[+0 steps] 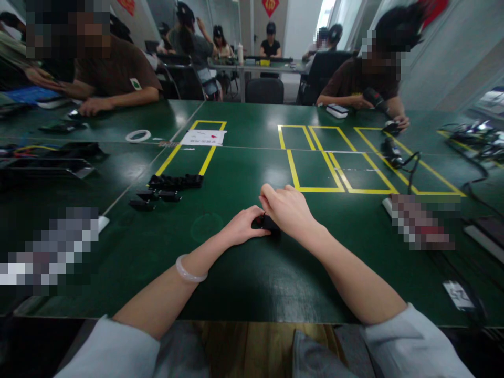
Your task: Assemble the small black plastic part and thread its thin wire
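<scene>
Green table [236, 289] spans the frame. Right hand [289, 211], centre, curled over a small black block [270, 224]; cannot tell whether it grips anything. Left hand [244, 224], left of centre, pinches the block, partly hidden. Block judged light, stiff, perhaps slick; best held by opposite sides.

The small part [271, 224] is black, the tabletop [244, 283] green, tape outlines [319, 189] yellow.

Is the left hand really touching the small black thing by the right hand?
Touching: the head view shows the left hand with its thumb against the small black thing.
</scene>
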A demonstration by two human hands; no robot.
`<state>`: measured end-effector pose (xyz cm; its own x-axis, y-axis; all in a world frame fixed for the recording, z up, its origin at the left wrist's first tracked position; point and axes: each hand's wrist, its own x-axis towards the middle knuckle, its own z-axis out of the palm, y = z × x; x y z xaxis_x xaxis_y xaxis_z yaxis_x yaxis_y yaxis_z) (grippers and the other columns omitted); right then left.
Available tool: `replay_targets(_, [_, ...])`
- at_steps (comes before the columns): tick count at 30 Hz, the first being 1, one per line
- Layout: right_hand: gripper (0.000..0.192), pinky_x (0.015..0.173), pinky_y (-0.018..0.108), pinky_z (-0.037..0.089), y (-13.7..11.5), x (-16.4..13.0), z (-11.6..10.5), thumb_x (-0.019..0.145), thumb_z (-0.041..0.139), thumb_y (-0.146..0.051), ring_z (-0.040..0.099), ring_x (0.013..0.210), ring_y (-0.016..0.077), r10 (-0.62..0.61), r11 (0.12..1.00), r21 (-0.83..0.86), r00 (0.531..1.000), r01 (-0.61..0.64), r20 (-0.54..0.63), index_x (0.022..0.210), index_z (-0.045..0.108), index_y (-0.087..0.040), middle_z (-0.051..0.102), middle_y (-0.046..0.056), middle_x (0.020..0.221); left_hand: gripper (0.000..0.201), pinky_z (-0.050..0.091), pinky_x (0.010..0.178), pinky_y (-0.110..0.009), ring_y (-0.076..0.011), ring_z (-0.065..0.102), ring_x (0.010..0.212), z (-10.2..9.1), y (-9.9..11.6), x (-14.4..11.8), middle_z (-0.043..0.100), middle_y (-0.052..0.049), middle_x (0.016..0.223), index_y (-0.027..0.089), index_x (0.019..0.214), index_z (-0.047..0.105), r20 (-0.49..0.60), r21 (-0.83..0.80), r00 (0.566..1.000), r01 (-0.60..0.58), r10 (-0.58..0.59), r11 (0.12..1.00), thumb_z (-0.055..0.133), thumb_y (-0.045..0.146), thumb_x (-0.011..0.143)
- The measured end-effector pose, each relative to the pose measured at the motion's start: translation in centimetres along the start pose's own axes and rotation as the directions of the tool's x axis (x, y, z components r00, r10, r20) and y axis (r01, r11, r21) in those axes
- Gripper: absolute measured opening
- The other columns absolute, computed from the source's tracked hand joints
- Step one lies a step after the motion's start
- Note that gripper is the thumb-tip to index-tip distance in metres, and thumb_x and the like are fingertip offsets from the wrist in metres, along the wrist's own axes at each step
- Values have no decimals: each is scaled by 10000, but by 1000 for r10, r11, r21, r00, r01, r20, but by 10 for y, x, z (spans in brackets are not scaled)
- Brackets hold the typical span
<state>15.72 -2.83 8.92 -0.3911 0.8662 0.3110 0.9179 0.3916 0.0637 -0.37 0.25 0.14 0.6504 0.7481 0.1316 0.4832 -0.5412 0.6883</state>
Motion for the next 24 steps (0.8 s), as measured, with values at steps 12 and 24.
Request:
replay_targets(12, [255, 657, 279, 253, -2, 0, 0, 964, 310, -357, 587, 618, 153, -7, 1000, 27, 1000, 6, 16, 992, 494, -183, 680, 24, 724, 410, 472, 861, -378, -256, 602, 971, 2, -3, 0, 642, -59, 1063, 192, 1068, 602, -4, -41, 1000, -7, 7, 999, 723, 401, 736])
replay_targets(24, [247, 648, 279, 252, -3, -1, -4, 968, 310, -362, 596, 653, 151, -18, 999, 49, 1000, 17, 21, 988, 484, -187, 686, 23, 767, 411, 456, 903, -399, -266, 589, 1017, 0, 2, 0, 635, -63, 1115, 199, 1092, 602, 5, -46, 1000, -4, 4, 999, 718, 377, 740])
